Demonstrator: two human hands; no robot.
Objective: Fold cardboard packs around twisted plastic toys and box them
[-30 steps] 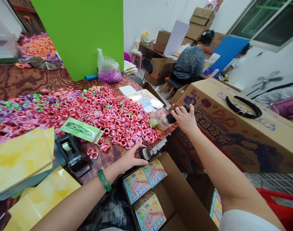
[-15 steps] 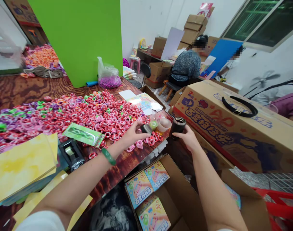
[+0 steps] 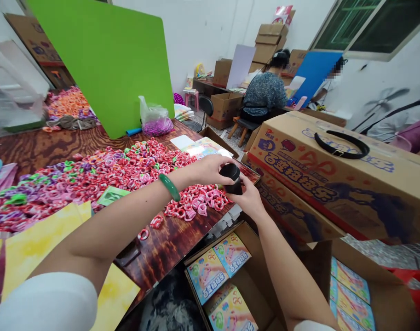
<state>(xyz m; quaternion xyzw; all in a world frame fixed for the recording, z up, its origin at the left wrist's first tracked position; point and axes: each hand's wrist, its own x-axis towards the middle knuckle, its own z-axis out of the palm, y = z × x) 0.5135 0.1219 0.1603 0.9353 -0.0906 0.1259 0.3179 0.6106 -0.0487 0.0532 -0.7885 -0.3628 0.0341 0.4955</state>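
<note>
A dark thermos flask (image 3: 235,186) is held upright over the table's right edge. My right hand (image 3: 249,197) wraps round its body from the right. On its top sits the black lid (image 3: 229,171), gripped from the left by the fingers of my left hand (image 3: 215,169). A green bangle (image 3: 169,187) circles my left wrist. Beneath and left of my hands spreads a heap of striped pink and red rings (image 3: 140,161), with green and purple ones among them. My left forearm partly covers a green packet (image 3: 113,195).
An open carton (image 3: 265,276) with colourful small boxes stands below the wooden table (image 3: 168,243). To the right, a large printed carton (image 3: 299,165) carries a black headband (image 3: 341,146). A green board (image 3: 127,69) rises behind the heap. A person (image 3: 265,92) sits further back.
Both hands have come together. My left hand has brought the lid from the left onto the open flask, which my right hand has moved leftward.
</note>
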